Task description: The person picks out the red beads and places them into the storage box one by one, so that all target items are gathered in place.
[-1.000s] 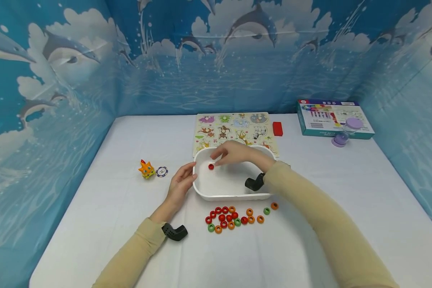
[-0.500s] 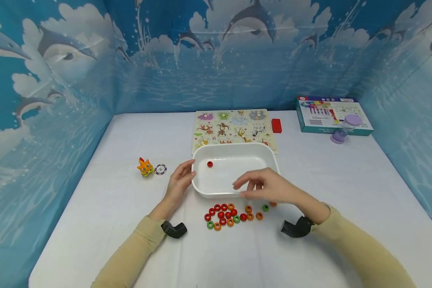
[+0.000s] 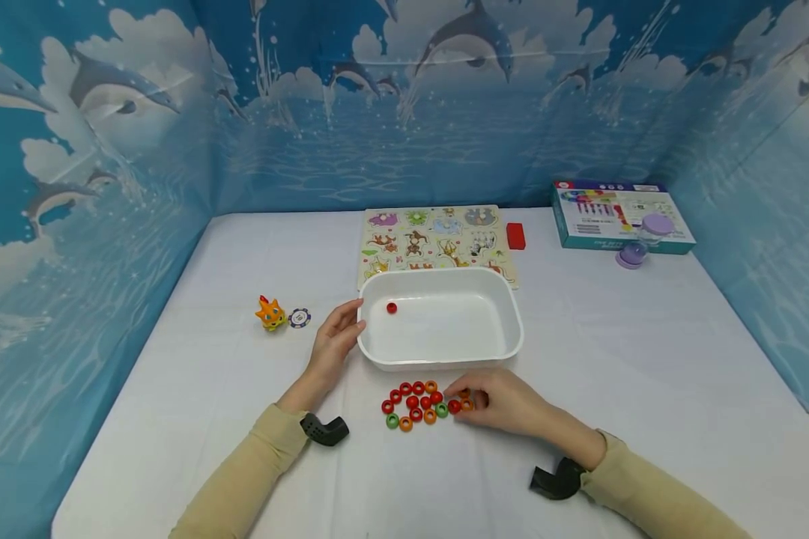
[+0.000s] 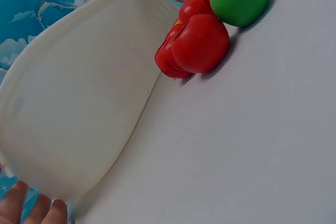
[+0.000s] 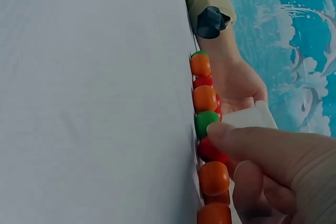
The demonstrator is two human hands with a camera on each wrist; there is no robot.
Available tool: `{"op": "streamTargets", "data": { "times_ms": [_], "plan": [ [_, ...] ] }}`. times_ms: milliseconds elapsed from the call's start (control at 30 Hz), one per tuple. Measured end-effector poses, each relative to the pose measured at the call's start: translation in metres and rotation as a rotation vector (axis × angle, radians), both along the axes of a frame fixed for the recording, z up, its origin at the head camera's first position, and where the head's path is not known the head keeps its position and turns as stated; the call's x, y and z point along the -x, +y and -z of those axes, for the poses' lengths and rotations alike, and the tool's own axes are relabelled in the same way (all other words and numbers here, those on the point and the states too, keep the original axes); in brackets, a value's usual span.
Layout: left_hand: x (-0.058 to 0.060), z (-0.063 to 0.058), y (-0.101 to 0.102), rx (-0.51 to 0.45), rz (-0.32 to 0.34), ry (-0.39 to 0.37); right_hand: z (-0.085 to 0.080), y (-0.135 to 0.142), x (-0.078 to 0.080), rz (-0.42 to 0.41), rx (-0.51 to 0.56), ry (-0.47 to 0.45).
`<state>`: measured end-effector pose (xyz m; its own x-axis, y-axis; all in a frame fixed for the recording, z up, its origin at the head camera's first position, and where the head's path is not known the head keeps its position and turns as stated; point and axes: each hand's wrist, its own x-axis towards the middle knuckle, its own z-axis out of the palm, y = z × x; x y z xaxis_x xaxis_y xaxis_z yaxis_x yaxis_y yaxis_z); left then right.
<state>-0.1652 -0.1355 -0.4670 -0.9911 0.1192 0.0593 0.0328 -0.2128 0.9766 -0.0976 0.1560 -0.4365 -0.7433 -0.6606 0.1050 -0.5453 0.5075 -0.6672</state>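
A white rectangular tray (image 3: 445,364) stands mid-table with one red bead (image 3: 392,308) inside it. My left hand (image 3: 329,350) rests against the tray's left end, fingers extended along the outer wall; fingertips (image 4: 39,211) show low in the left wrist view. In front of the tray lies a cluster of red, orange and green ring-shaped beads (image 3: 416,414). At the cluster's right side, my right hand (image 3: 505,400) pinches a red bead (image 3: 455,406) between thumb and forefinger. Orange beads (image 5: 214,178) sit close beside those fingers in the right wrist view; the hand hides some beads from above.
Behind the tray lies an animal peg puzzle board (image 3: 438,236), with a red block (image 3: 515,236) beside it. A boxed set (image 3: 620,217) and a purple hourglass-like toy (image 3: 637,251) stand back right. An orange figurine (image 3: 270,314) and a poker chip (image 3: 300,318) lie left.
My right hand has moved out of the tray, back towards me and down to the bead cluster, its fingers now around a red bead. The left hand stays at the tray.
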Motion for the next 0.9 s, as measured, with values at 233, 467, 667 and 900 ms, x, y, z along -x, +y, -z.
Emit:
{"op": "streamTargets", "data": {
  "times_ms": [233, 467, 667, 900],
  "plan": [
    [-0.001, -0.001, 0.000, 0.013, -0.002, -0.005, 0.003, -0.001, 0.000, 0.011, -0.018, 0.007],
    [-0.002, -0.005, 0.000, 0.022, 0.004, -0.016, -0.019, 0.002, 0.002, -0.020, -0.019, -0.029],
    [0.000, -0.001, -0.001, 0.010, 0.002, -0.001, -0.068, 0.007, 0.024, -0.175, 0.057, -0.056],
    [-0.001, 0.000, -0.001, 0.004, 0.004, -0.001, -0.111, -0.003, 0.082, -0.225, 0.158, -0.123]
  ]
}}
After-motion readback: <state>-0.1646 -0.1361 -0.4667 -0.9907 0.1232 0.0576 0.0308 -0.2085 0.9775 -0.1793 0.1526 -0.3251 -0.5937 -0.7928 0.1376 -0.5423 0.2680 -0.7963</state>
